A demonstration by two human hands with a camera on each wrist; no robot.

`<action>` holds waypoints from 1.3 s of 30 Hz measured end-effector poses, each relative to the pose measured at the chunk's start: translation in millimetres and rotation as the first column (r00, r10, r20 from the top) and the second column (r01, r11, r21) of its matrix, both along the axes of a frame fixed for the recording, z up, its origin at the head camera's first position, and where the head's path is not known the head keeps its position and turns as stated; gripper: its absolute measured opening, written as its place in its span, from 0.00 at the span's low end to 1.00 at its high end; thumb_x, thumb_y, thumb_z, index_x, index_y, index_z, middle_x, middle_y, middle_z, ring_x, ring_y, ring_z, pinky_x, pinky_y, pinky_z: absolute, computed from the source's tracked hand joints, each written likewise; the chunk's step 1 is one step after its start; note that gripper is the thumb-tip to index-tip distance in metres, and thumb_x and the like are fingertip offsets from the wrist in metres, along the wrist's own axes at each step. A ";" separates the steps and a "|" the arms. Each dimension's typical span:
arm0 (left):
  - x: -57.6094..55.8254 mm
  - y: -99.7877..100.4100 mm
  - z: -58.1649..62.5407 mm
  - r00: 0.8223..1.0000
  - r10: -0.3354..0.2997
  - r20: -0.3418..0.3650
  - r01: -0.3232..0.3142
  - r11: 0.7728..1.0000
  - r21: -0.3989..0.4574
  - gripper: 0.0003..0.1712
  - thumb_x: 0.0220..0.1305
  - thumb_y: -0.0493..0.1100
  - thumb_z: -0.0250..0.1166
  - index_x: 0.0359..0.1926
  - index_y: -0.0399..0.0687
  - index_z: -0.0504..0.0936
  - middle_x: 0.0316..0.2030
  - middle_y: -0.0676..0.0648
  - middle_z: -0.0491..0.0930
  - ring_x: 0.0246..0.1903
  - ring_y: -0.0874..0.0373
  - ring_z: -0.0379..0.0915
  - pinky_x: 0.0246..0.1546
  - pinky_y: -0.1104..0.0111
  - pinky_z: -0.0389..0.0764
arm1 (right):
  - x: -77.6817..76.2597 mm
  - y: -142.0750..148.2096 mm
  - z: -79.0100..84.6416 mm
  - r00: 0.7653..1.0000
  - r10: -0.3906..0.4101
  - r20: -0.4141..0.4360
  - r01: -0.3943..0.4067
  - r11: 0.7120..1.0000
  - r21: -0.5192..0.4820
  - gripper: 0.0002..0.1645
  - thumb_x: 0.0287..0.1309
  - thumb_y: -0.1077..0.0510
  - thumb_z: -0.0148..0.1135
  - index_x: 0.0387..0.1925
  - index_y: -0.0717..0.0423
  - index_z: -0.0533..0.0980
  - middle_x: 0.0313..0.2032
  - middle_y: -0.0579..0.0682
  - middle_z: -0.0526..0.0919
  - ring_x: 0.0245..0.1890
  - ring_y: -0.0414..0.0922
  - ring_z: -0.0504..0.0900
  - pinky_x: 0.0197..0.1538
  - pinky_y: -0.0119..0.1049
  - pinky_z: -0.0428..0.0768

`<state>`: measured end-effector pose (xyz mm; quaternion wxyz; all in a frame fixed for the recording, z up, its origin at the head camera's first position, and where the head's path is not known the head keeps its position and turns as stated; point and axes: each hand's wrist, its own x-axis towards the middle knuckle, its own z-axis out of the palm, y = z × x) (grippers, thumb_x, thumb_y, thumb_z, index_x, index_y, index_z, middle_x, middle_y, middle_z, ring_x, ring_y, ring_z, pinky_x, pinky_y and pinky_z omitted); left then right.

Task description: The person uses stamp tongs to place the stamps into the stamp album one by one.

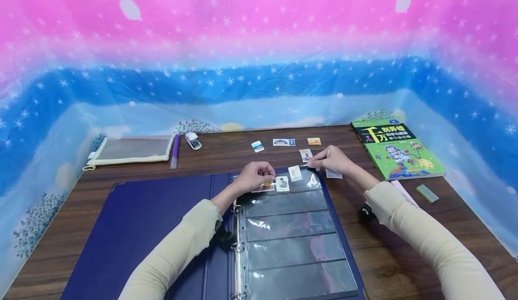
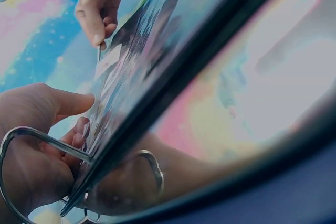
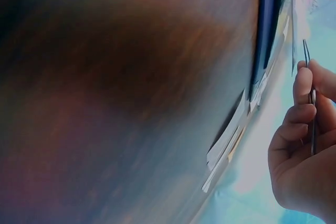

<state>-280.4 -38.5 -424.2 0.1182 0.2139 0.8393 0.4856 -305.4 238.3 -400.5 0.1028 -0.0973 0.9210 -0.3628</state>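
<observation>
A blue ring binder (image 1: 158, 228) lies spread with a clear pocket page (image 1: 297, 246) on its right side. My right hand (image 1: 331, 159) grips slim metal tweezers (image 3: 313, 103), their tips toward a pale stamp (image 1: 295, 173) at the top pocket. Just left of that stamp, another stamp with a dark figure (image 1: 283, 183) is in the top row. My left hand (image 1: 254, 176) rests at the page's upper left, over a partly covered reddish stamp (image 1: 263, 188). In the left wrist view its thumb (image 2: 79, 102) is apart from the fingers, beside a binder ring (image 2: 47, 137).
Several loose stamps, including a long one (image 1: 283, 142) and an orange one (image 1: 314, 141), lie beyond the binder. A green book (image 1: 404, 156) and an eraser (image 1: 427, 193) are at right. A mesh pouch (image 1: 131, 149), purple marker (image 1: 175, 151) and small silver-white object (image 1: 193, 141) sit at back left.
</observation>
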 end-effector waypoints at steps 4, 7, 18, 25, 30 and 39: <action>-0.5 0.4 -0.5 1.000 0.008 0.007 -0.008 1.000 0.004 0.03 0.60 0.38 0.61 0.33 0.44 0.81 0.21 0.53 0.69 0.20 0.60 0.61 0.25 0.71 0.65 | 1.0 3.7 -1.7 0.999 0.048 -0.020 -0.048 0.999 0.013 0.14 0.54 0.51 0.64 0.37 0.56 0.85 0.33 0.53 0.87 0.30 0.41 0.80 0.40 0.32 0.70; 0.1 0.3 0.4 1.000 0.006 0.015 -0.007 1.000 0.009 0.03 0.60 0.38 0.61 0.33 0.44 0.81 0.21 0.53 0.69 0.20 0.60 0.61 0.25 0.71 0.64 | 0.8 4.8 -1.4 0.996 0.082 -0.022 -0.081 0.996 0.033 0.12 0.54 0.53 0.65 0.36 0.55 0.85 0.34 0.54 0.87 0.26 0.40 0.78 0.37 0.32 0.69; 0.9 -0.2 3.2 0.999 0.027 0.021 -0.027 1.000 -0.008 0.03 0.60 0.38 0.61 0.32 0.45 0.80 0.22 0.52 0.70 0.22 0.60 0.63 0.26 0.71 0.66 | -10.4 3.8 7.1 0.977 0.209 0.052 -0.213 0.973 0.091 0.10 0.54 0.55 0.64 0.35 0.55 0.85 0.21 0.51 0.84 0.23 0.43 0.75 0.33 0.32 0.68; 0.7 2.7 -0.3 0.999 0.035 0.024 -0.034 0.999 -0.029 0.03 0.60 0.38 0.61 0.31 0.45 0.80 0.22 0.52 0.70 0.23 0.60 0.65 0.27 0.71 0.66 | -20.9 9.4 12.8 0.940 0.294 0.175 -0.312 0.947 0.081 0.10 0.52 0.55 0.64 0.34 0.56 0.85 0.26 0.50 0.86 0.28 0.40 0.77 0.40 0.32 0.70; 0.6 4.2 -0.2 0.999 0.029 0.019 -0.028 0.999 -0.034 0.04 0.61 0.38 0.60 0.31 0.45 0.80 0.23 0.52 0.71 0.23 0.59 0.65 0.27 0.71 0.66 | -27.8 12.3 19.2 0.913 0.342 0.223 -0.367 0.927 0.080 0.10 0.51 0.57 0.65 0.34 0.59 0.85 0.26 0.52 0.86 0.24 0.41 0.74 0.36 0.32 0.69; 0.0 2.0 -1.0 0.998 0.057 0.009 -0.056 0.996 -0.065 0.03 0.59 0.38 0.63 0.30 0.43 0.81 0.23 0.51 0.74 0.22 0.61 0.66 0.27 0.73 0.68 | -29.3 16.5 19.4 0.913 0.343 0.221 -0.368 0.926 0.086 0.12 0.53 0.57 0.65 0.39 0.58 0.84 0.35 0.54 0.87 0.33 0.37 0.81 0.44 0.31 0.75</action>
